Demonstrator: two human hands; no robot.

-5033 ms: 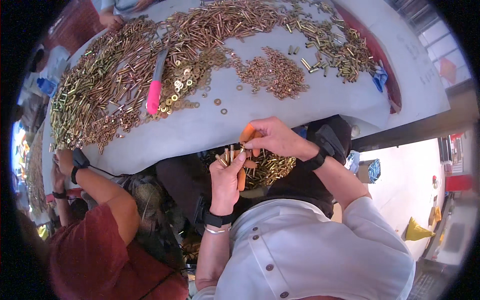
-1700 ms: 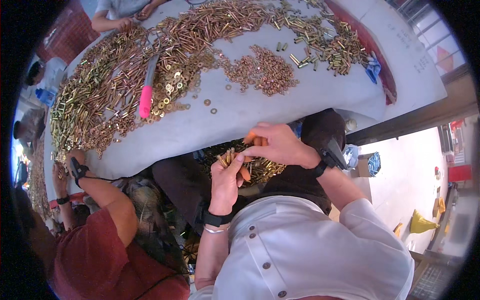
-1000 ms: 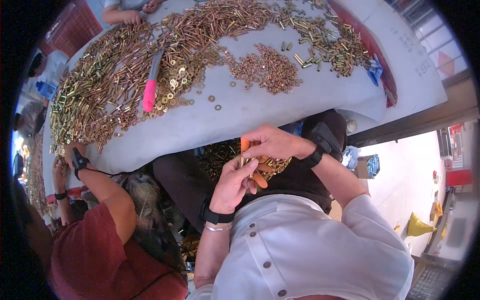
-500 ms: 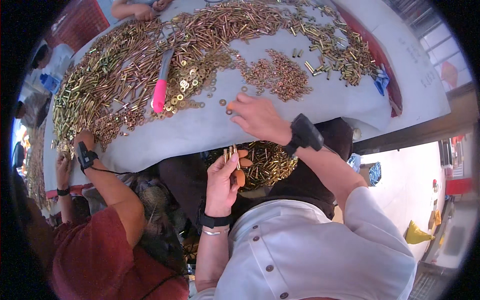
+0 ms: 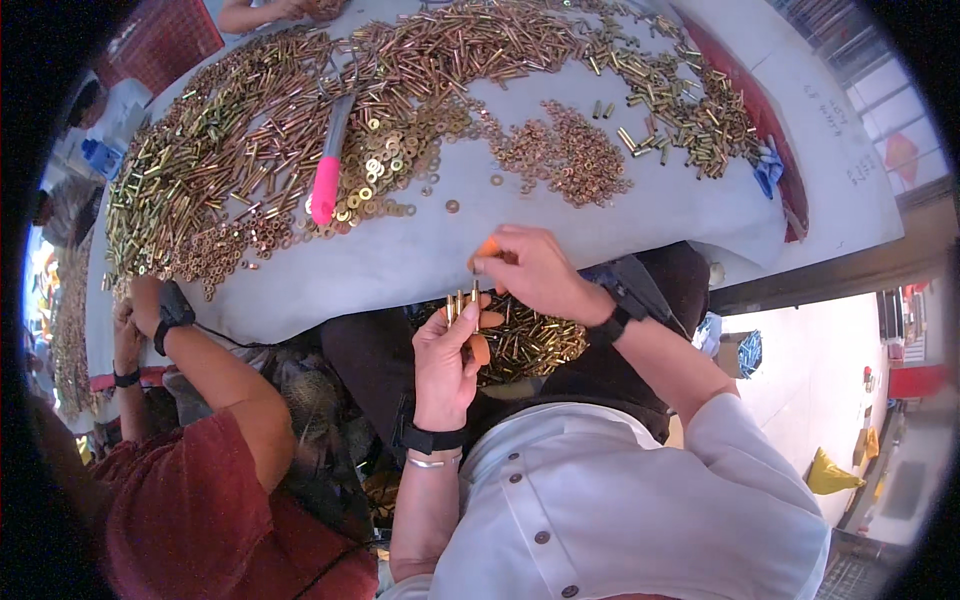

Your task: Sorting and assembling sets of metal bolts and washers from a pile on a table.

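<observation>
My left hand is closed around several brass-coloured bolts, which stand upright with their ends above my fingers. Orange finger covers are on some of its fingertips. Directly above the bolts, my right hand pinches at the tip of one; an orange cover is on a finger there too. Whatever sits between the right fingertips is hidden. Below both hands, a heap of brass-coloured bolts lies at my lap. On the table beyond, a loose washer lies near a pile of small nuts.
The pale-covered table bears a long heap of metal rods, sleeves and washers. A pink-handled tool rests on the heap. Close at my left, a co-worker in a red sleeve works; another person's hands are across the table.
My right hand has come back from the table to the bolts in my left hand. The small ring under its fingertips is gone from the table. My left hand stays in place.
</observation>
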